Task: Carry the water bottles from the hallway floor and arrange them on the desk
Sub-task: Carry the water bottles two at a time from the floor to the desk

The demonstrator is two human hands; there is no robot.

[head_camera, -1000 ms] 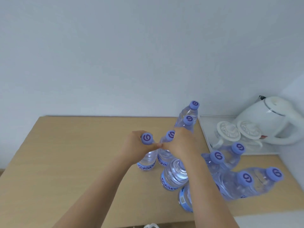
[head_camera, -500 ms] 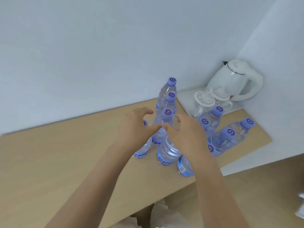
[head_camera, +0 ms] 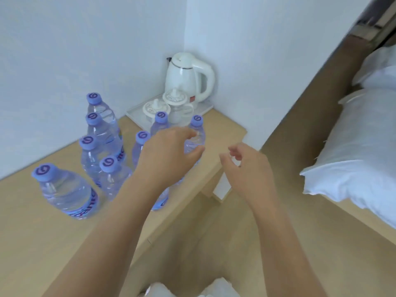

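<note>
1. Head view: a cluster of clear plastic water bottles with purple caps stands upright on the light wooden desk, filling its middle from about nine o'clock of the frame toward the centre.
2. The left hand hangs over the right side of that cluster, fingers relaxed and spread, grasping nothing; several bottles lie partly hidden under the palm and forearm.
3. One bottle, the rightmost purple-capped bottle, stands at one o'clock of the left hand, just past its fingertips; whether they touch it cannot be told.
4. The right hand hovers off the desk's edge at three o'clock of the left hand, fingers loosely curled and holding nothing, apart from every bottle.
5. At twelve o'clock of the hands, a white electric kettle and two lidded glass cups sit on a white tray in the desk's corner.
6. A white pillow lies at three o'clock of the frame.
</note>
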